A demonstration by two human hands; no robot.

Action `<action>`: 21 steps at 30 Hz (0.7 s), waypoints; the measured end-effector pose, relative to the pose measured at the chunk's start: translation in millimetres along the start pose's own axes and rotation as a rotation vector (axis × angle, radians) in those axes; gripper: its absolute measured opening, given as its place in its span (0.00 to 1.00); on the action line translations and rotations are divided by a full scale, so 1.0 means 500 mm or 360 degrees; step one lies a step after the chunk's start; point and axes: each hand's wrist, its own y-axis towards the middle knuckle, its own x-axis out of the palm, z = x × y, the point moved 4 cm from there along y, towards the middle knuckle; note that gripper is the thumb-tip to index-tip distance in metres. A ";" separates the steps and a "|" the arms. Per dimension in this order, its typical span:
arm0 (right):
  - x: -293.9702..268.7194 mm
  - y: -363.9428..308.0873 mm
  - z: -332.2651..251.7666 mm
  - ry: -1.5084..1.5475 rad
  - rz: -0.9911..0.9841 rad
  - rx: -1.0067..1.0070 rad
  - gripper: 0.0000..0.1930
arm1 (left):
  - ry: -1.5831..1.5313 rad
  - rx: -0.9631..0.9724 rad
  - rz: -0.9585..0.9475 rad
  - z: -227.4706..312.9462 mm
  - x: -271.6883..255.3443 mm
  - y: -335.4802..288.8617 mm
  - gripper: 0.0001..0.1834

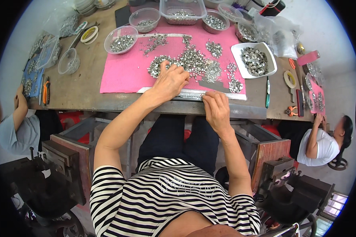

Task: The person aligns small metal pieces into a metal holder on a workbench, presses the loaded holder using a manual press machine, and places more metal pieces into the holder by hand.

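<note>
My left hand [171, 81] reaches palm down into a spread of small shiny metal pieces [192, 59] on the pink mat [118, 75]. Its fingers are bent and apart, touching the heap, with some fingertips hidden. At the mat's near edge, my right hand [217, 110] is closed in a pinch at the end of a narrow metal strip [190, 96] lying along the table edge. What is between those fingertips is too small to make out. Just beyond lie a loose pile of brighter bits [213, 71] and a flat grey piece [213, 85].
A white square dish [236, 49] of metal pieces stands right of the mat. Clear tubs [121, 29] line its far side. Tape rolls [89, 34], orange-handled pliers [46, 93] and a green-handled tool [268, 94] lie on the table. People work at far left and right [318, 146].
</note>
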 end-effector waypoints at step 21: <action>0.073 0.096 0.127 0.0232 -0.0403 0.0507 0.04 | -0.0760 -0.0082 0.0219 0.101 0.027 -0.036 0.05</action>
